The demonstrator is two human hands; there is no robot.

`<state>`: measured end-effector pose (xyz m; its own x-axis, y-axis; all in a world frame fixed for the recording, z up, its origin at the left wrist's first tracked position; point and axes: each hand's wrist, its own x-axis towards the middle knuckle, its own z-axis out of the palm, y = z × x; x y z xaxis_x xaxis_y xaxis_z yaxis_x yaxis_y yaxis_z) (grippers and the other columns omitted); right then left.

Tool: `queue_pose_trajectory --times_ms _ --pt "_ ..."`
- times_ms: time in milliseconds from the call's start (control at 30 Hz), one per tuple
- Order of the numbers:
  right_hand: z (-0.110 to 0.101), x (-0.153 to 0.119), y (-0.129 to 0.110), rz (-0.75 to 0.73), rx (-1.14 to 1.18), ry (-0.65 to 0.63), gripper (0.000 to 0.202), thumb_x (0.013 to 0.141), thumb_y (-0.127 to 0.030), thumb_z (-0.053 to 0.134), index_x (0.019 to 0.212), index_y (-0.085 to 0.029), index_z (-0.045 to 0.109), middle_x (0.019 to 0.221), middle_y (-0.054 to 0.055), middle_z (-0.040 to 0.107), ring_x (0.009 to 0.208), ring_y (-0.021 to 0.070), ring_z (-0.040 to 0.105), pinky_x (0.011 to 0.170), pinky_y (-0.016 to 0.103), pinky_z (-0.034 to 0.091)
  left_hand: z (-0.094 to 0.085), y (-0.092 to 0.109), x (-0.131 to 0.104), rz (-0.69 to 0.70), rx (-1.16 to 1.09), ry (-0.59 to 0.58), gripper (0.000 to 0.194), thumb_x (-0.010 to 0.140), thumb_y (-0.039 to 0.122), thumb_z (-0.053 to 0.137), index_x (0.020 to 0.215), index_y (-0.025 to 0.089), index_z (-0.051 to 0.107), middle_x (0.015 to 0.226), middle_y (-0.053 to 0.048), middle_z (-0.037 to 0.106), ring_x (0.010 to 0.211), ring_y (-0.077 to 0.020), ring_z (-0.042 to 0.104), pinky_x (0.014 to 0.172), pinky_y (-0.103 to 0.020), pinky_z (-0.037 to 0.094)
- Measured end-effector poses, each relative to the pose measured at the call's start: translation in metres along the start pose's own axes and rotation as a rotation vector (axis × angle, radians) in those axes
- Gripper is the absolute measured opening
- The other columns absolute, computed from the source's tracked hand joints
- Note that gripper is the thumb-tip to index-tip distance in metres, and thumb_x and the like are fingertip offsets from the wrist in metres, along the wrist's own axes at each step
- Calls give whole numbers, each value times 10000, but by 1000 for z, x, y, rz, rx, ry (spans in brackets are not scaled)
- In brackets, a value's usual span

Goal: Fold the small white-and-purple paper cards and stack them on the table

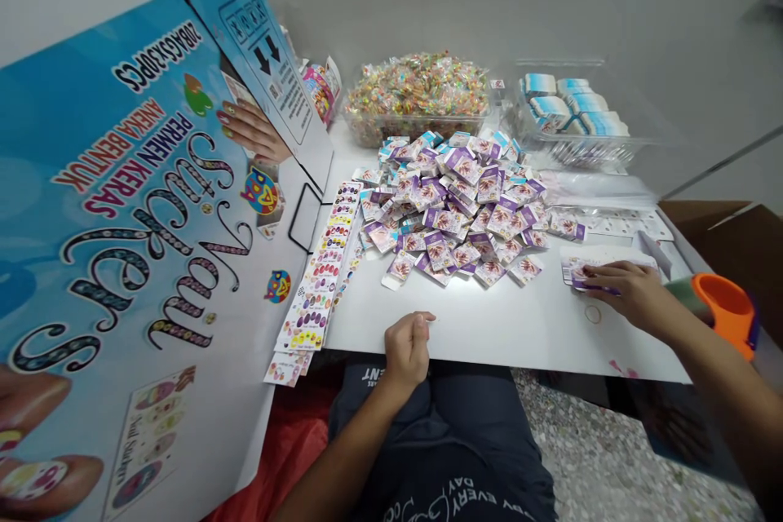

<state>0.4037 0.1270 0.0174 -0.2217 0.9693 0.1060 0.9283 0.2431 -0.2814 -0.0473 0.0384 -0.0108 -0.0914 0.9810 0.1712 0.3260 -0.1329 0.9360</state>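
Note:
My left hand (pixel 408 349) is curled in a fist above the table's front edge, thumb on top. Whatever it may hold is hidden. My right hand (pixel 630 292), at the right side of the table, has its fingers on a purple-and-white flat carton (pixel 572 271), gripping its near edge. A rubber band (pixel 593 312) lies on the table just below that carton. In front of both hands spreads a heap of small purple, white and blue boxes (pixel 456 208). Strips of nail stickers (pixel 315 302) lie in a stack to the left.
A tub of wrapped candies (pixel 416 110) stands at the back. Beside it a clear tray (pixel 612 148) holds bundles of blue-and-white cards. Plastic bags (pixel 599 189) lie before the tray. An orange tape roll (pixel 725 306) sits near my right forearm. A large printed carton (pixel 183 204) fills the left.

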Motion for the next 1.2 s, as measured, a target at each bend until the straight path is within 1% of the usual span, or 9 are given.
queue_pose_trajectory --times_ms 333,500,633,700,800,900,1000,1067,1200 --pt "-12 6 -1 -238 -52 57 360 908 -517 660 912 -206 844 789 145 754 676 243 661 644 385 476 1 -2 0 -9 57 -19 552 1052 455 309 917 152 752 620 -26 595 628 -192 599 662 -304 436" --pt "-22 2 -25 -425 -252 190 315 1027 -311 505 978 -189 792 846 102 768 753 221 685 716 355 510 1 4 1 -69 -18 -28 586 1030 530 352 785 160 735 643 -50 642 671 -197 624 704 -310 445" --pt "-18 -21 -87 -428 -296 488 232 921 -170 668 1149 -183 707 1108 113 781 851 227 700 780 376 526 8 24 1 -395 -412 -84 606 959 649 464 742 141 714 534 -18 578 506 -140 522 543 -259 375" --pt "-11 -37 -131 -569 -224 588 294 885 -109 690 1167 -191 692 1100 117 786 866 222 712 769 367 541 14 37 0 -616 -721 -272 666 905 730 495 843 110 731 567 -38 626 439 -112 472 465 -239 304" --pt "2 -60 -195 -777 -127 454 268 910 -76 621 1146 -172 704 1136 124 776 982 229 702 856 404 544 23 49 -4 -743 -1141 -564 788 765 823 606 1021 87 726 878 -151 745 684 -186 662 574 -251 437" --pt "18 -73 -238 -926 -82 371 227 917 -113 611 1100 -167 733 1183 93 764 1104 218 666 924 394 519 25 51 -10 -779 -1295 -599 726 740 756 707 1028 89 721 881 -145 741 752 -206 682 665 -275 489" --pt "32 -78 -258 -835 45 444 237 892 -236 667 1106 -161 735 1151 94 770 1063 235 641 920 414 496 22 43 -18 -802 -1254 -538 586 740 651 782 898 91 711 700 -79 689 604 -153 623 583 -242 447" --pt "37 -79 -267 -671 201 438 334 890 -256 637 1198 -143 696 1222 134 730 1061 267 617 925 465 482 19 36 -23 -755 -1219 -528 628 721 714 757 817 98 686 627 -50 645 534 -128 573 527 -230 403" --pt "35 -79 -287 -392 470 210 471 905 -195 602 1373 -163 558 1480 185 511 1262 326 504 997 523 474 15 27 -30 -637 -1166 -560 741 569 854 736 674 135 593 501 7 531 445 -93 458 458 -227 305"
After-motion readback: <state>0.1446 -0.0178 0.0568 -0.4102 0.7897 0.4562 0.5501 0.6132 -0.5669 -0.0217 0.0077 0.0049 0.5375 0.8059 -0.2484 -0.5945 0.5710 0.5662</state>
